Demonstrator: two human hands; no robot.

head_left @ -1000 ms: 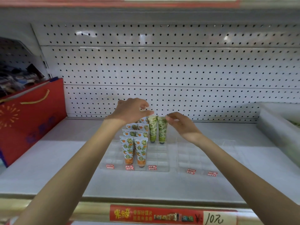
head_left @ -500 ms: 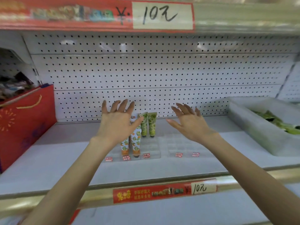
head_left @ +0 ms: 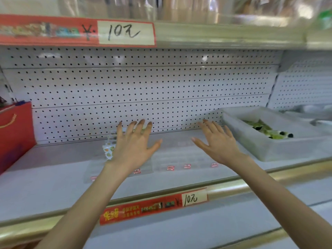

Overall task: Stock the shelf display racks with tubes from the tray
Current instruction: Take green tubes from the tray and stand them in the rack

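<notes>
**Both hands spread, nothing held**

Left hand (head_left: 132, 148) hovers palm-down, fingers splayed, covering the orange-patterned tubes (head_left: 109, 147) standing in the clear plastic display rack (head_left: 172, 159). Right hand (head_left: 218, 143) hangs alongside, fingers apart, near the translucent tray (head_left: 280, 148) holding green tubes (head_left: 267, 130).

A white perforated back panel (head_left: 143, 87) closes the rear of the shelf (head_left: 45, 177). A red gift bag (head_left: 14, 133) with a gold cord handle stands at the far left. Red price strips marked "10" run along the upper shelf edge (head_left: 77, 31) and the lower shelf edge (head_left: 154, 205). Small red labels (head_left: 170, 168) line the shelf's middle.
</notes>
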